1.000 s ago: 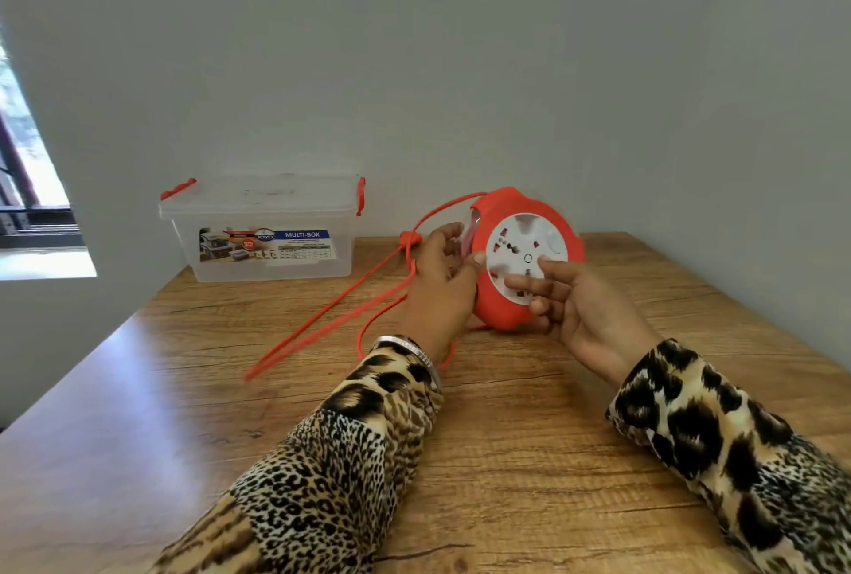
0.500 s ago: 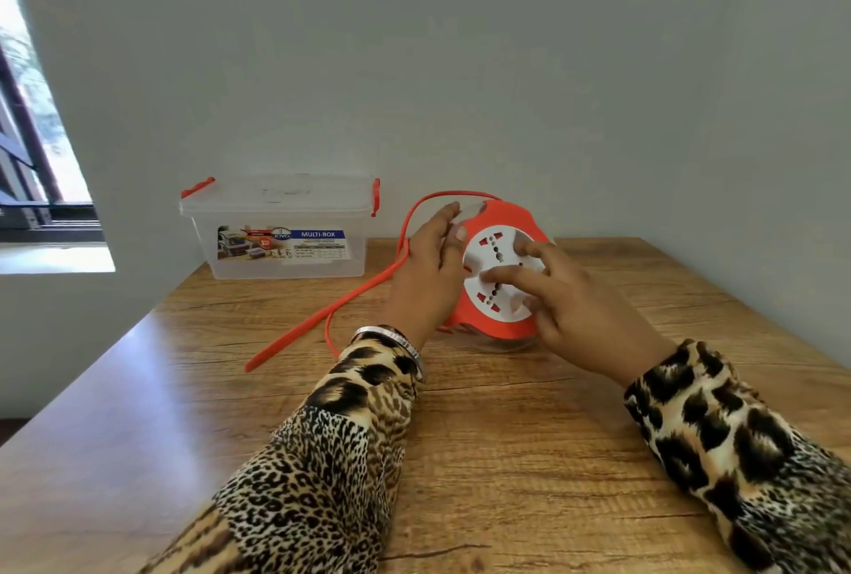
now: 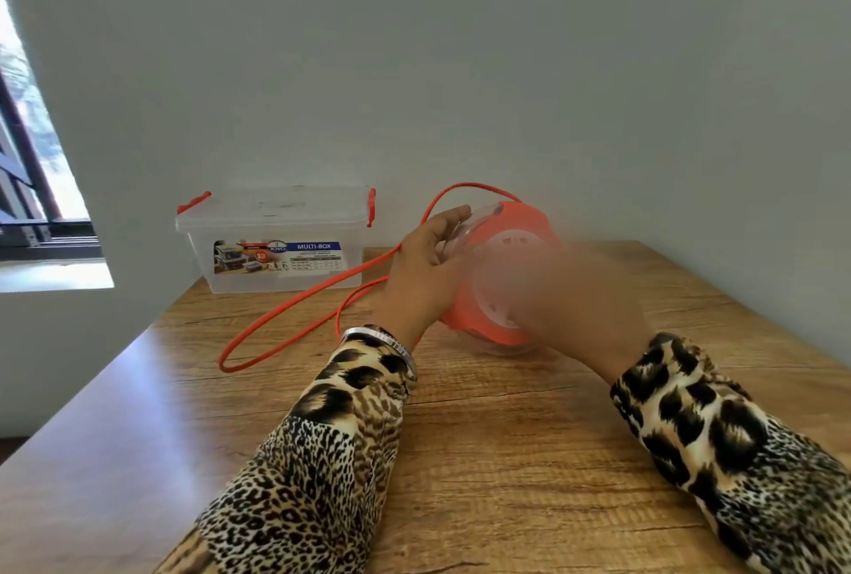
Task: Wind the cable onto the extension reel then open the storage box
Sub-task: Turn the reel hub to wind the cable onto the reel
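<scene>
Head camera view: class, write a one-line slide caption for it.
Left hand steadies an orange extension reel while the blurred right hand turns it; loose cable crosses the table, storage box closed.

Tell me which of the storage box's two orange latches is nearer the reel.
The right-end latch on the storage box. It sits on the end facing the reel; the other latch is at the window end.

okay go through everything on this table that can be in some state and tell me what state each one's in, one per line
Storage box: lid on, standing at the table's far left.
Cable: partly unwound, a loop lying on the table.
Extension reel: tilted on edge, between both hands.
Left hand: gripping the reel's rim.
Right hand: motion-blurred over the reel's face; grip unclear.
</scene>
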Tool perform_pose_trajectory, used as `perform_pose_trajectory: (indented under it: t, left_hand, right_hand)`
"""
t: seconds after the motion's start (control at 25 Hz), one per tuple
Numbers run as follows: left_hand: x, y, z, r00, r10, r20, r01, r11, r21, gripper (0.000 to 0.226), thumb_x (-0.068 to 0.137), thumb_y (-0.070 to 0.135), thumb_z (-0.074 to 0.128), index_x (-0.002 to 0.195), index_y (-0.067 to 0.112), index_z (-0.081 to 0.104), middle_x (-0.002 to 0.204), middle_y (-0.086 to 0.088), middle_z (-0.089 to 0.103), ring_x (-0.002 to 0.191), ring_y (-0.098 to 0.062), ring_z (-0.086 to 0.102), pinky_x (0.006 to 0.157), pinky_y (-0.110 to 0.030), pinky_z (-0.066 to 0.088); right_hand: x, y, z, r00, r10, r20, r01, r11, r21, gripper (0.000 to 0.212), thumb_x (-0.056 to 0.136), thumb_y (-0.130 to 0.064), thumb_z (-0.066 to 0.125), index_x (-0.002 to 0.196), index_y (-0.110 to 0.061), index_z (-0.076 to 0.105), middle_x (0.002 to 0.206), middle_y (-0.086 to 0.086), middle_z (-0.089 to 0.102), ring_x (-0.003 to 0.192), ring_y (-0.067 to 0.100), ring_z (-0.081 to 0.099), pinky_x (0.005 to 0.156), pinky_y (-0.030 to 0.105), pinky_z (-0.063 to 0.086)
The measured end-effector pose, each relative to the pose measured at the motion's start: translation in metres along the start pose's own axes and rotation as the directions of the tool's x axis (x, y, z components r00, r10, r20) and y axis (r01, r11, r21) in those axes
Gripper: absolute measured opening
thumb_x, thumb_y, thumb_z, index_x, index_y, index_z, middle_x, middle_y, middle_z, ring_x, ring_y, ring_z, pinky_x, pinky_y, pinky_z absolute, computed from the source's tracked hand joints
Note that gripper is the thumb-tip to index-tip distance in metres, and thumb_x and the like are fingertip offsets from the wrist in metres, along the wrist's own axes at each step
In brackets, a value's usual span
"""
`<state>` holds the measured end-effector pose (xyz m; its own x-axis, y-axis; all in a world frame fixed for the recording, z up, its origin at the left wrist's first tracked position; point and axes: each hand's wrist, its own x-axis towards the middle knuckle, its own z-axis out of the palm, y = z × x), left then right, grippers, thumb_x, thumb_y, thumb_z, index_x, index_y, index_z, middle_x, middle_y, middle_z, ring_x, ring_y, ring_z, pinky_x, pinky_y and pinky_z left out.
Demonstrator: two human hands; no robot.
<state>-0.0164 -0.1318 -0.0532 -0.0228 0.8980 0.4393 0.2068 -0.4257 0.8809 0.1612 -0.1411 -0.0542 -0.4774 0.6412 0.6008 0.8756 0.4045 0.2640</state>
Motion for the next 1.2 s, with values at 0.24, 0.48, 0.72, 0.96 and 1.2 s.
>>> perform_pose_trajectory:
  t: [0.24, 0.48, 0.72, 0.96, 1.2]
  left_hand:
    - [-0.012, 0.001, 0.025, 0.994, 0.063, -0.088, -0.07, 0.995, -0.074, 0.05, 0.08, 0.025, 0.07, 0.125, 0.038, 0.054, 0.121, 0.006, 0.062, 0.095, -0.017, 0.069, 0.083, -0.048, 0.058]
    - [-0.011, -0.003, 0.042, 1.0, -0.02, -0.015, 0.019, 0.999, -0.027, 0.059, 0.079, 0.018, 0.072, 0.134, 0.021, 0.049, 0.12, -0.001, 0.064, 0.102, -0.017, 0.067, 0.088, -0.041, 0.057]
    - [-0.017, 0.001, 0.048, 1.0, -0.01, -0.019, 0.009, 0.995, -0.096, 0.047, 0.08, 0.003, 0.071, 0.121, 0.018, 0.053, 0.098, 0.013, 0.062, 0.088, -0.004, 0.066, 0.078, -0.02, 0.056]
    - [-0.023, -0.011, 0.063, 0.995, 0.092, -0.027, -0.093, 0.994, -0.057, 0.043, 0.075, 0.006, 0.07, 0.11, 0.027, 0.054, 0.104, 0.001, 0.064, 0.092, -0.016, 0.067, 0.084, -0.035, 0.057]
    - [-0.028, -0.011, 0.068, 0.986, 0.165, -0.021, -0.165, 0.986, 0.009, 0.046, 0.078, 0.016, 0.075, 0.118, 0.025, 0.055, 0.112, 0.008, 0.06, 0.092, -0.001, 0.059, 0.074, -0.006, 0.047]
  right_hand:
    - [-0.005, 0.002, 0.002, 0.868, 0.495, 0.047, -0.469, 0.784, 0.407, 0.064, 0.068, -0.06, 0.064, 0.128, -0.048, 0.046, 0.097, -0.003, 0.069, 0.086, 0.019, 0.065, 0.068, 0.031, 0.052]
    - [-0.012, 0.005, 0.014, 0.75, 0.647, 0.135, -0.55, 0.497, 0.671, 0.061, 0.061, -0.049, 0.078, 0.119, -0.045, 0.058, 0.092, -0.003, 0.068, 0.083, 0.013, 0.063, 0.07, 0.034, 0.054]
    - [-0.01, 0.006, 0.026, 0.685, 0.71, 0.165, -0.502, 0.296, 0.812, 0.06, 0.059, -0.039, 0.086, 0.114, -0.038, 0.06, 0.1, -0.012, 0.062, 0.084, 0.013, 0.065, 0.077, 0.032, 0.053]
    - [-0.007, 0.011, 0.03, 0.486, 0.639, 0.596, -0.449, -0.403, 0.797, 0.037, 0.068, -0.043, 0.075, 0.097, -0.029, 0.057, 0.087, 0.005, 0.067, 0.046, 0.004, 0.049, 0.041, 0.02, 0.036]
    - [-0.006, 0.021, 0.017, 0.442, 0.52, 0.731, -0.507, -0.528, 0.682, 0.031, 0.081, -0.045, 0.063, 0.1, -0.022, 0.055, 0.074, 0.006, 0.064, 0.031, 0.004, 0.031, 0.035, 0.016, 0.02]
